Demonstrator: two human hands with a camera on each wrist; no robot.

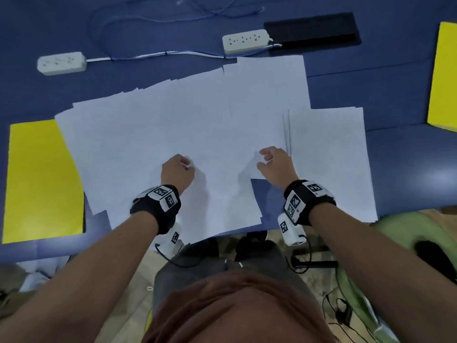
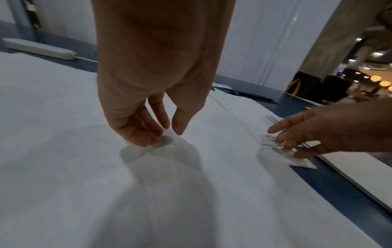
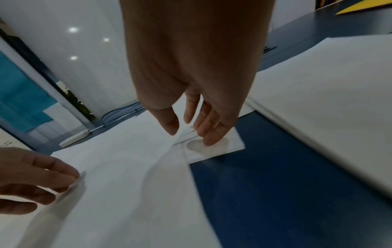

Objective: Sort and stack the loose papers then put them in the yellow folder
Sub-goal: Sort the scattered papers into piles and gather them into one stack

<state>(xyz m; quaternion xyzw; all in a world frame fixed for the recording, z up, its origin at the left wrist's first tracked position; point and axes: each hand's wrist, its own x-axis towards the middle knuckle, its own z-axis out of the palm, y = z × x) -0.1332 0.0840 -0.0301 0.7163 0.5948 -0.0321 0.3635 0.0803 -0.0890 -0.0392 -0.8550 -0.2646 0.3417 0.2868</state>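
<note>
Your left hand (image 1: 178, 171) sits on the wide spread of loose white paper sheets (image 1: 173, 125), its fingers (image 2: 146, 130) bent downward with the tips touching the top sheet; in the left wrist view they press rather than pinch, and nothing is lifted between them. Your right hand (image 1: 275, 164) is just to the right, at the near corner of an overlapping sheet, with fairly straight fingers (image 3: 208, 127) laid flat on that corner and the thumb held apart above it. Neither hand is grasping anything; both are relaxed and only touching paper.

Those white sheets fan out in an overlapping layer across the middle of the blue table (image 1: 408, 159), reaching from the near edge towards the far side. Immediately right of your right hand lies a squared-up stack of white paper (image 1: 329, 157), its left edge showing several layers, separated from the spread at the near side by a bare strip of blue tabletop.

One flat yellow folder (image 1: 37, 181) lies at the left end of the table, its right side partly covered by the loose sheets. A second yellow folder-like sheet (image 1: 445, 78) lies at the far right edge, well apart from the papers.

Beyond the papers you have two white power strips, one at far left (image 1: 61, 63) and one near the centre (image 1: 244, 41), joined by a white cable (image 1: 158, 54). A black rectangular panel (image 1: 314, 29) sits just beside the central strip.
</note>
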